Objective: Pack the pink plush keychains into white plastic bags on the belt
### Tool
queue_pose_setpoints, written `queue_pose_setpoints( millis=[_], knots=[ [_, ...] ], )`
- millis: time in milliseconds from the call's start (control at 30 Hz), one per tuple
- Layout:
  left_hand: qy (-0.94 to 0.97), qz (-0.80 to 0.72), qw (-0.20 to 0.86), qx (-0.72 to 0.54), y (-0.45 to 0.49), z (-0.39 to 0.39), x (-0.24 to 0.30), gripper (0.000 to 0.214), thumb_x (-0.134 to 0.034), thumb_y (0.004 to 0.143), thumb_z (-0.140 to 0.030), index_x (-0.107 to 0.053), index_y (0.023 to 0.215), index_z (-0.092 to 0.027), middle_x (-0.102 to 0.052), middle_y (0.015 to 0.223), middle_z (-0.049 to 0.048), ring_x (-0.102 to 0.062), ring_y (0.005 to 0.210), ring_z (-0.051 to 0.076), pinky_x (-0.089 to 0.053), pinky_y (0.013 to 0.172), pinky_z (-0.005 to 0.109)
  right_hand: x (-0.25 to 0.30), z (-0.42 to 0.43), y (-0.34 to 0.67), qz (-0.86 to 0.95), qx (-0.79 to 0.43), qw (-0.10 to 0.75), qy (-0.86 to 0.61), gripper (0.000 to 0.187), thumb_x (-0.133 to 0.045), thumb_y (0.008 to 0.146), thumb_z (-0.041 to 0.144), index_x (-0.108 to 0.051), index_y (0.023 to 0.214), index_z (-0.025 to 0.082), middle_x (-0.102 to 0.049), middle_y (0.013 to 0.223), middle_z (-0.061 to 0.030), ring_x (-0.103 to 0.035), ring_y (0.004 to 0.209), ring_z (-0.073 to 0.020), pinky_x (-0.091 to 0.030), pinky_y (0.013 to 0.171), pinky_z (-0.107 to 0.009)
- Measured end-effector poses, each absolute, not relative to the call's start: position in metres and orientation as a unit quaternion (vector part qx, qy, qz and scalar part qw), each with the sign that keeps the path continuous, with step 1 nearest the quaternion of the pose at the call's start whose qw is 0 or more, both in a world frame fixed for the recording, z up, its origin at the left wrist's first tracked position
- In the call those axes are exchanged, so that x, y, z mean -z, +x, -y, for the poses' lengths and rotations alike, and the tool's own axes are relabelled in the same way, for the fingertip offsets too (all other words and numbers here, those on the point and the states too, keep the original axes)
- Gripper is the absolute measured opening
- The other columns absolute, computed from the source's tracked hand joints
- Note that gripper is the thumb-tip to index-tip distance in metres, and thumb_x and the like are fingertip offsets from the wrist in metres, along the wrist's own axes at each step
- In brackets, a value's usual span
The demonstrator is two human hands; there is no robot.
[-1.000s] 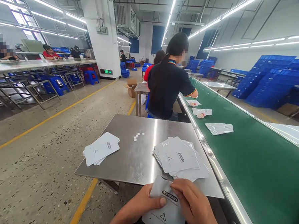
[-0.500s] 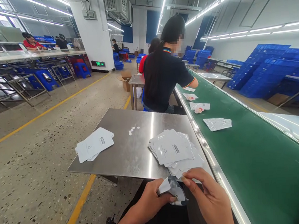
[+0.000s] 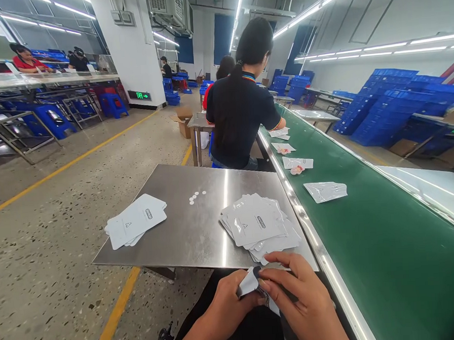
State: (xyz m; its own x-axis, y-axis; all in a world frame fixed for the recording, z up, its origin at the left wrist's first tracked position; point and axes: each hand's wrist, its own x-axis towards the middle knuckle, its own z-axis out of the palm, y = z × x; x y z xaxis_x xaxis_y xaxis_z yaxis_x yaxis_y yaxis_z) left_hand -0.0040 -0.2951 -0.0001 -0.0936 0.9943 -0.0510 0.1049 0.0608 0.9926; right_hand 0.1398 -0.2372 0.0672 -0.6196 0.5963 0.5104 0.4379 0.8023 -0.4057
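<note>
My left hand [image 3: 229, 297] is closed around a small white-and-grey pouch [image 3: 248, 285], bent into a curve, just off the near edge of the metal table. At the pouch's upper edge, the thumb and fingers of my right hand [image 3: 302, 293] are pinched together. Whether anything small sits between those fingertips is hidden. Just beyond my hands lies a loose pile of flat white pouches [image 3: 258, 224] with dark printing. A smaller stack of white pouches [image 3: 136, 220] rests at the table's left side.
Several small white discs [image 3: 194, 197] lie on the metal table [image 3: 192, 232]. Along the right runs a green conveyor belt [image 3: 371, 243], carrying a clear-looking packet [image 3: 325, 191] and other packets farther up. A co-worker in a dark shirt [image 3: 235, 113] sits ahead beside the belt.
My right hand has moved left and in against the pouch, its fingers now covering the pouch's upper edge. The view has shifted slightly to the right.
</note>
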Motion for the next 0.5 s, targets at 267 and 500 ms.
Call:
queue_pose_setpoints(
  millis=[267, 500],
  knots=[
    [0.481, -0.431, 0.588, -0.487, -0.014, 0.293, -0.012, 0.018, -0.064, 0.073, -0.029, -0.06, 0.081, -0.014, -0.049, 0.069, -0.0031, -0.039, 0.064, 0.01, -0.032, 0.06, 0.02, -0.078, 0.232, 0.146, 0.934, -0.141, 0.198, -0.262, 0.016, -0.044, 0.088, 0.019, -0.06, 0.089, 0.023, -0.062, 0.079, -0.0015, -0.058, 0.072, -0.0141, -0.048, 0.063, -0.026],
    [0.511, -0.364, 0.626, -0.462, 0.001, 0.249, -0.027, 0.033, -0.06, 0.075, -0.045, -0.063, 0.079, -0.012, -0.048, 0.069, -0.0005, -0.04, 0.066, 0.011, -0.032, 0.061, 0.023, -0.14, 0.172, 0.149, 0.909, -0.32, 0.125, -0.235, 0.014, -0.051, 0.084, 0.028, -0.064, 0.089, 0.023, -0.065, 0.08, 0.0006, -0.059, 0.072, -0.012, -0.047, 0.066, -0.024]
  ],
)
